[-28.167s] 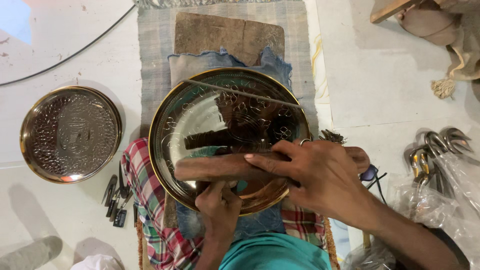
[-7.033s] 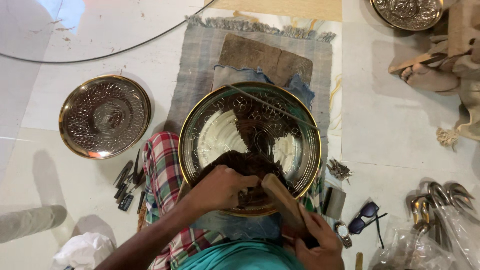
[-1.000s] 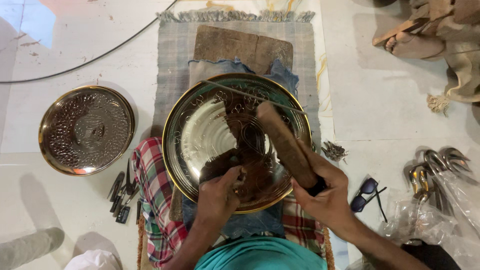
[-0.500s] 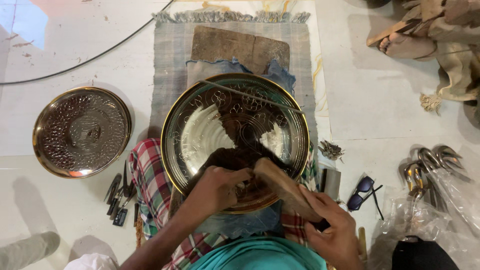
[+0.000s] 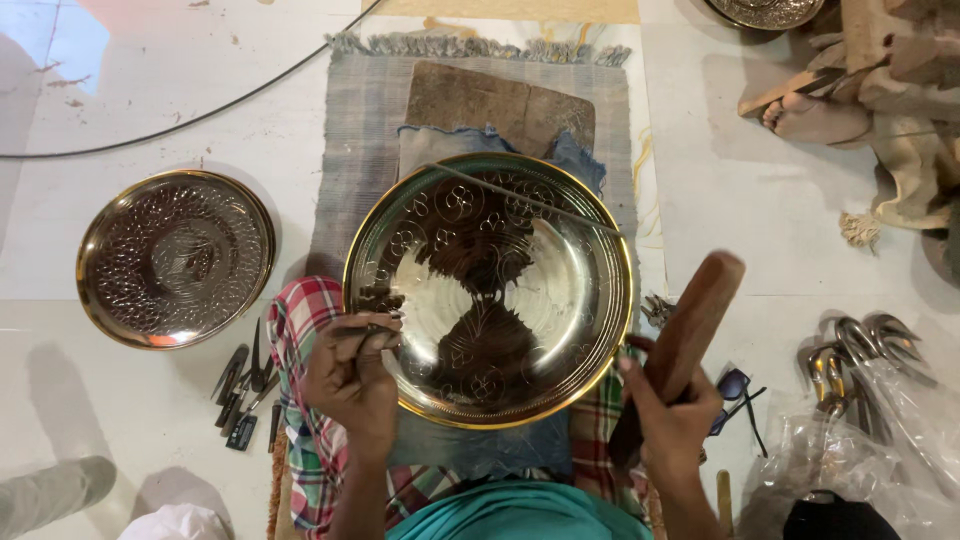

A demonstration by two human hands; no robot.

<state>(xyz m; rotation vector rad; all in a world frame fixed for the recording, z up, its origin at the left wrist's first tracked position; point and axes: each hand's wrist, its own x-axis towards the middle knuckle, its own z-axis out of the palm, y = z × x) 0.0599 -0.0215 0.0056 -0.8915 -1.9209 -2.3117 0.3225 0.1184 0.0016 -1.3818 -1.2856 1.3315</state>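
Note:
A large shiny engraved brass plate [image 5: 590,230] lies before me on a blue cloth and a checked cloth. My left hand [image 5: 348,380] rests at the plate's lower left rim, fingers pinched on a thin metal chisel [image 5: 375,330] whose tip touches the plate. My right hand [image 5: 672,420] is off the plate's right rim, gripping a brown wooden mallet [image 5: 690,325] raised and tilted up to the right.
A smaller embossed brass plate [image 5: 175,257] lies on the floor at left. Several small metal tools [image 5: 245,385] lie below it. Spectacles [image 5: 735,390], a plastic bag [image 5: 880,440] with metal pieces at right. Another person's foot [image 5: 815,115] at upper right. Wooden board [image 5: 495,100] behind the plate.
My right hand has swung the mallet off the plate to the right and raised it. My left hand has shifted to the plate's left rim with the chisel.

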